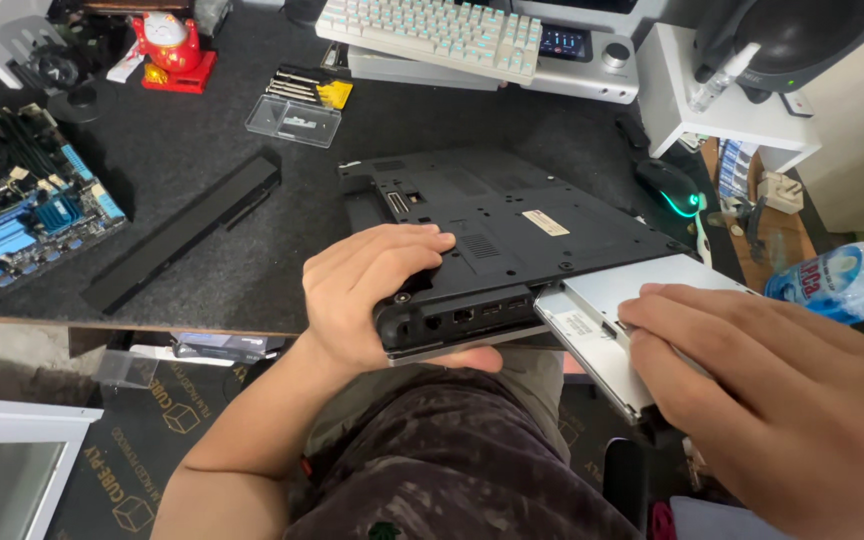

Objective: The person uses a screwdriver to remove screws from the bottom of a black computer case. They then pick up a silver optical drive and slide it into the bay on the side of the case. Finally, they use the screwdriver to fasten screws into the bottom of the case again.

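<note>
Underside up, black laptop (512, 225) clamped at near corner by left hand (372, 295); right hand (772, 400) grip closed on half-out silver drive tray (612, 305).

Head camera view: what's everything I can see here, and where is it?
laptop: one, black, upside down at the desk's front edge
drive tray: one, silver, sticking out of the laptop's side
battery bar: one, black, left of the laptop
motherboard: one, blue, far left
screwdriver bit case: one, clear, behind the laptop
cat figurine: one, red and white, back left
keyboard: one, white, back centre
mouse: one, black with green glow, right
water bottle: one, clear, far right
left hand: grips the laptop's near corner
right hand: holds the drive tray
</note>
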